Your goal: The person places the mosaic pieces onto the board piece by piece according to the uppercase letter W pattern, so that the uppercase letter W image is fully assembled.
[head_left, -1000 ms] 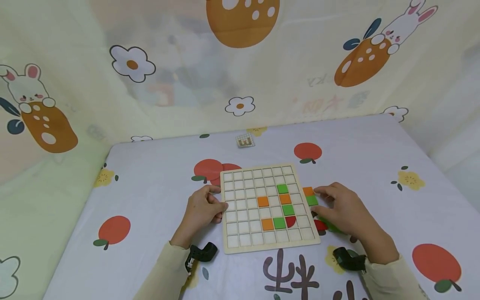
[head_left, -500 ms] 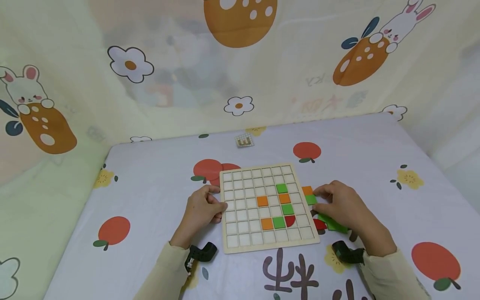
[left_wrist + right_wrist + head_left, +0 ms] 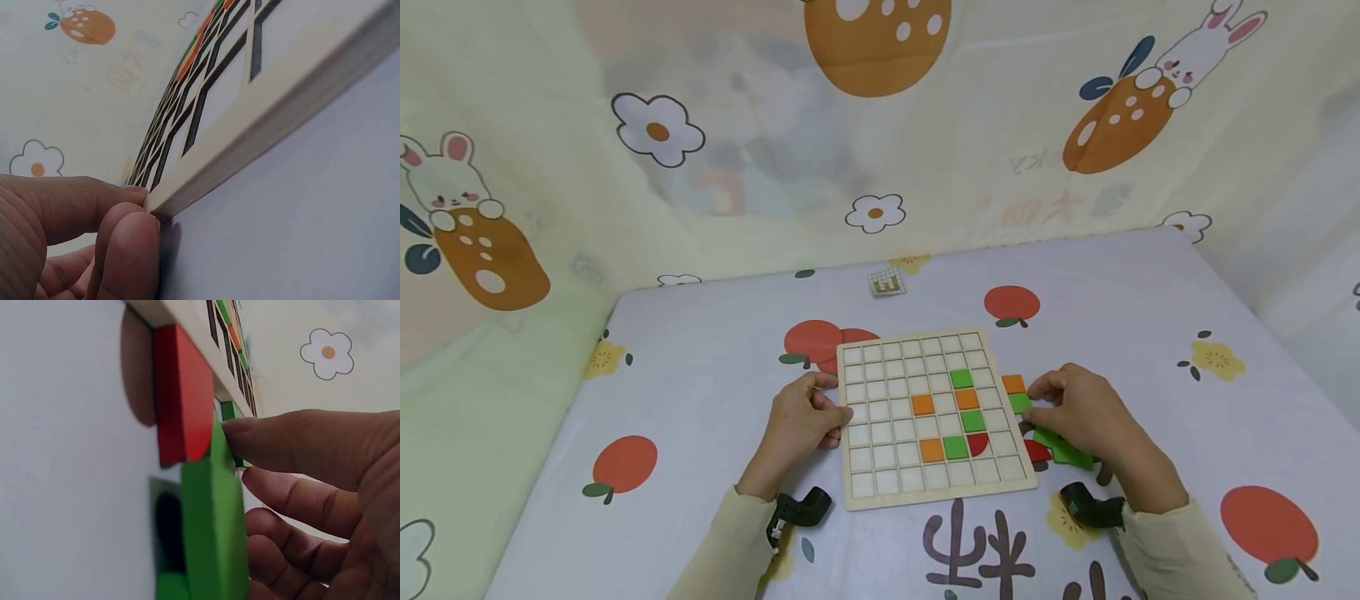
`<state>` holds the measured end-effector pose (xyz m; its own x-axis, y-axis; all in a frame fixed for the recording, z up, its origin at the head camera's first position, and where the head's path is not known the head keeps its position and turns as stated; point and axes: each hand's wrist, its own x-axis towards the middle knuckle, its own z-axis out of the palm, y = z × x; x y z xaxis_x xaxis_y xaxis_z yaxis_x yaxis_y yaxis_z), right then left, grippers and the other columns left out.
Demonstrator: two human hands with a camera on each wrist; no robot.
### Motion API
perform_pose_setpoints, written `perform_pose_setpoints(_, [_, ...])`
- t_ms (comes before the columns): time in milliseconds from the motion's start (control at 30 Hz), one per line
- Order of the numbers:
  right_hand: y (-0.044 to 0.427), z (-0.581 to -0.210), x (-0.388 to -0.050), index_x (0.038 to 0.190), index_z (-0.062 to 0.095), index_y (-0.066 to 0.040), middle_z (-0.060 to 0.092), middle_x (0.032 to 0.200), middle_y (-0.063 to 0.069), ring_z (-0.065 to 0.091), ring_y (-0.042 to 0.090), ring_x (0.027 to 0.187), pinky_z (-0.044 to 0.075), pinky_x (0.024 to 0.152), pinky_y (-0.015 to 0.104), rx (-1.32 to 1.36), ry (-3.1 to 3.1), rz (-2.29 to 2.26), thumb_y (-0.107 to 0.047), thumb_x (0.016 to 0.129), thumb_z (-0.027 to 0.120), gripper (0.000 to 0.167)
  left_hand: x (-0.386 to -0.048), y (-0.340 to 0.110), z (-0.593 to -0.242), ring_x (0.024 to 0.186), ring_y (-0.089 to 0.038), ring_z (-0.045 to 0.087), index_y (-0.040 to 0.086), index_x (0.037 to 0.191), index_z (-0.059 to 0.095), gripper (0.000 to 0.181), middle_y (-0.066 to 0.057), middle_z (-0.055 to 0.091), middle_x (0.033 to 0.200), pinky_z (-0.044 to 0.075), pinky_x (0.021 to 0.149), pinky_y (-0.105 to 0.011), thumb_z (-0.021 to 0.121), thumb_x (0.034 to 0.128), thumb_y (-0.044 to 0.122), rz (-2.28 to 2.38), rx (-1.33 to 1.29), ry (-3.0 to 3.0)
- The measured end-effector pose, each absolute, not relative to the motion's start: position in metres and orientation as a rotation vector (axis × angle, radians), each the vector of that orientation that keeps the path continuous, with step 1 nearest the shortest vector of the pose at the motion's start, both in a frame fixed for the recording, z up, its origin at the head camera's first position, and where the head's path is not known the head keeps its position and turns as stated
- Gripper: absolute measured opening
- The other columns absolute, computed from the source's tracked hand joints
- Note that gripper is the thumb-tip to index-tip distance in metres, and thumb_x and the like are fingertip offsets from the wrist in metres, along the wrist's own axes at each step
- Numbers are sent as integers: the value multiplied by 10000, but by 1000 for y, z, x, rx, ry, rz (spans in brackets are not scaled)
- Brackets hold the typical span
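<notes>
A pale wooden grid board (image 3: 880, 481) lies on the table, with orange and green square tiles and a red rounded tile in some of its cells. My left hand (image 3: 801, 418) holds its left edge; in the left wrist view the fingertips (image 3: 134, 244) meet the board's rim (image 3: 262, 119). Beside the right edge, my right hand (image 3: 1086, 417) has thumb and index finger at a loose green square tile (image 3: 1019, 404), which touches an orange tile (image 3: 1013, 383). In the right wrist view the thumb covers part of that green tile (image 3: 228, 411).
Loose green tiles (image 3: 1063, 448) and a red tile (image 3: 1037, 451) lie under and beside the right hand, close to the board. A small patterned grid card (image 3: 887, 282) lies near the back of the table. The cloth (image 3: 715, 358) has printed fruit and flowers; a curtain (image 3: 760, 225) hangs behind.
The right hand has shifted slightly left and away from the loose green tiles, so more of them shows. The left hand and the board's tiles stay as they were.
</notes>
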<state>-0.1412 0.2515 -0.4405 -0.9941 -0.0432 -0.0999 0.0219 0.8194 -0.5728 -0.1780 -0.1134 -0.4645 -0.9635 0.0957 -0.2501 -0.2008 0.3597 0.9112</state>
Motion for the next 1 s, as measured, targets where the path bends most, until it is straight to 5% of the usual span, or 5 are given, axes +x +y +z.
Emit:
perform_pose_setpoints(633, [251, -436, -140, 1117, 761, -55, 730, 902, 17, 625, 209, 858, 505, 695, 297, 40, 2852, -1064, -150, 955, 729, 190, -178, -114, -460, 511, -127, 626, 3, 1275, 615, 436, -97, 645, 797, 572, 513, -257, 793, 877, -1, 1654, -84, 2356])
perform_pose_setpoints(1000, [251, -435, -140, 1198, 734, 4, 647, 909, 33, 576, 201, 841, 488, 651, 245, -76, 2784, -1026, -94, 868, 826, 356, -179, -115, -462, 513, -126, 631, -6, 1268, 614, 427, -98, 645, 793, 574, 511, -261, 791, 879, 4, 1661, -73, 2348])
